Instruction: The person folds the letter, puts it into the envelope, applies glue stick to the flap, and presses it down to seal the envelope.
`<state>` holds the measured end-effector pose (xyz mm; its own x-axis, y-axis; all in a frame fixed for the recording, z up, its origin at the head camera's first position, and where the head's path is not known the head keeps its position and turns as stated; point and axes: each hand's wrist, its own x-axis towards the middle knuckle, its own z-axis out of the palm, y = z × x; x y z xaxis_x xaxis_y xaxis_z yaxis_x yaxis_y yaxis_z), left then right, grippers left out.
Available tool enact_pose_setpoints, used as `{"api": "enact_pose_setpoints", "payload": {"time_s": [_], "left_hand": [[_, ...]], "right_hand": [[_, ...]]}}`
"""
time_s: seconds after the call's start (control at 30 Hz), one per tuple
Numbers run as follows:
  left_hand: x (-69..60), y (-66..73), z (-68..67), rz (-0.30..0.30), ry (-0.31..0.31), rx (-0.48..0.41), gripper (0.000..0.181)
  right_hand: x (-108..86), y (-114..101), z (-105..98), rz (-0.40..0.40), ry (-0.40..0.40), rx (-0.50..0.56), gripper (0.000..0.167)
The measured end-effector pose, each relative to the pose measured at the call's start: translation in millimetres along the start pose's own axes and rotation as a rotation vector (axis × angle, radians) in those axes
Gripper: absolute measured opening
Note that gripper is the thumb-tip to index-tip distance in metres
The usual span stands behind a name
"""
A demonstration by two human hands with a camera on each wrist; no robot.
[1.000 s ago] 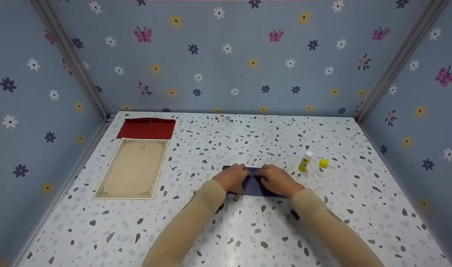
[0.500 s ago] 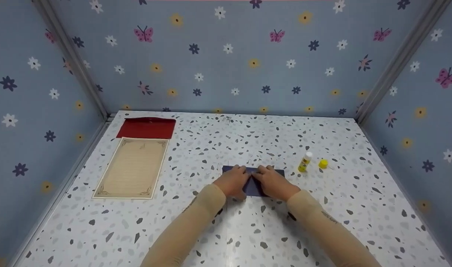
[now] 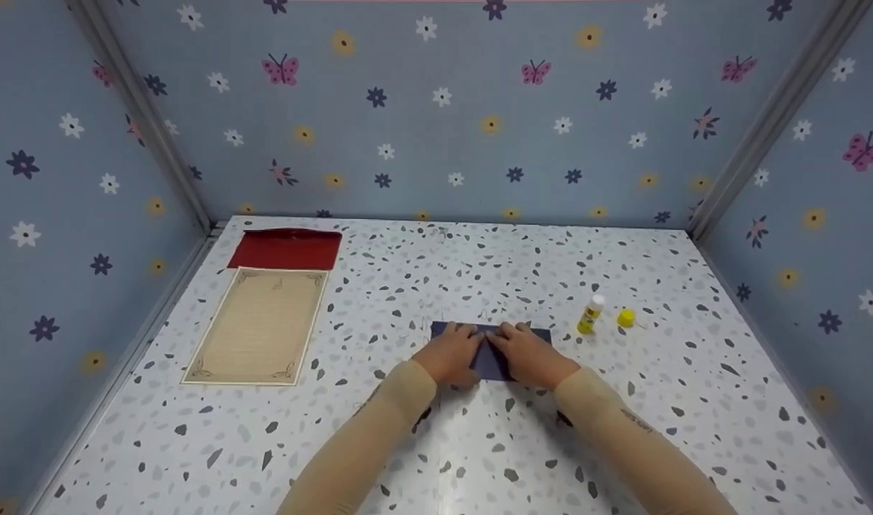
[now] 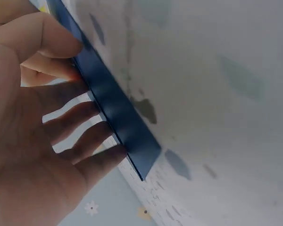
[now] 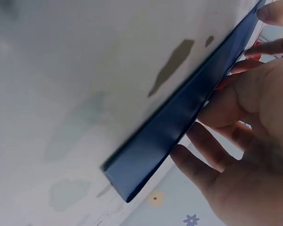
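Nearest: beige sleeves (image 3: 368, 447) w/ dark lettering, over the white speckled tabletop (image 3: 451, 458). Next, L hand (image 3: 451, 354) & R hand (image 3: 535, 355), side by side, fingertips close together near the middle of the navy envelope (image 3: 490, 363). Both: fingers mostly extended, touching the env. from above, not wrapped round it; L thumb by its near edge. Env. lies flat, long side L–R, approx. centre of table. Off to L, well apart: tan letter sheet (image 3: 256, 329) w/ ornate corners & faint lines. To R of env.: yellow cap (image 3: 626, 318), just beside yellow/white glue stick (image 3: 590, 315). Farther, beyond sheet: red envelope (image 3: 286, 250), edges meeting or overlapping, can't tell which. Farthest: blue wall panel (image 3: 472, 154) w/ flowers, pink butterflies.
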<state>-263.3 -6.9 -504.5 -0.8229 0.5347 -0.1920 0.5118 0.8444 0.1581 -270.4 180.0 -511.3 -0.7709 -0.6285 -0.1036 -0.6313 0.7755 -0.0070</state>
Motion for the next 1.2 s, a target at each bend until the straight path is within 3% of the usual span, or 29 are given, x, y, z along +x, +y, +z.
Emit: {"api": "enact_pose_setpoints", "payload": {"time_s": [0.2, 0.37, 0.47, 0.63, 0.77, 0.9, 1.07, 1.2], "left_hand": [[-7.1, -5.8, -1.4, -0.037, 0.007, -0.041, 0.066], [-16.2, -14.1, -2.3, -0.046, -0.002, -0.008, 0.062], [-18.3, -15.1, -0.4, -0.037, -0.005, 0.017, 0.065], [-12.2, -11.2, 2.2, -0.019, 0.011, 0.03, 0.069], [-6.1, -8.1, 3.0, 0.014, 0.032, 0.028, 0.068], [-1.4, -5.3, -2.5, 0.013, 0.007, 0.044, 0.064], [4.8, -7.0, -9.7, 0.006, -0.019, 0.051, 0.062], [6.0, -11.5, -11.7, 0.019, -0.021, -0.005, 0.061]], "right_hand": [[-5.3, 6.7, -2.9, 0.021, -0.034, 0.023, 0.052], [-13.3, 15.8, -2.7, 0.103, -0.062, 0.071, 0.047], [-15.6, 16.2, -1.4, 0.098, -0.069, 0.093, 0.05], [-11.9, 6.8, -3.5, 0.043, -0.056, 0.049, 0.058], [-4.5, 0.7, -6.9, 0.06, -0.065, 0.057, 0.057], [1.3, 1.2, -10.1, 0.063, -0.101, 0.092, 0.052], [5.1, 13.2, -14.3, 0.043, -0.138, 0.194, 0.052], [0.7, 26.1, -13.9, -0.009, -0.073, 0.317, 0.049]]}}
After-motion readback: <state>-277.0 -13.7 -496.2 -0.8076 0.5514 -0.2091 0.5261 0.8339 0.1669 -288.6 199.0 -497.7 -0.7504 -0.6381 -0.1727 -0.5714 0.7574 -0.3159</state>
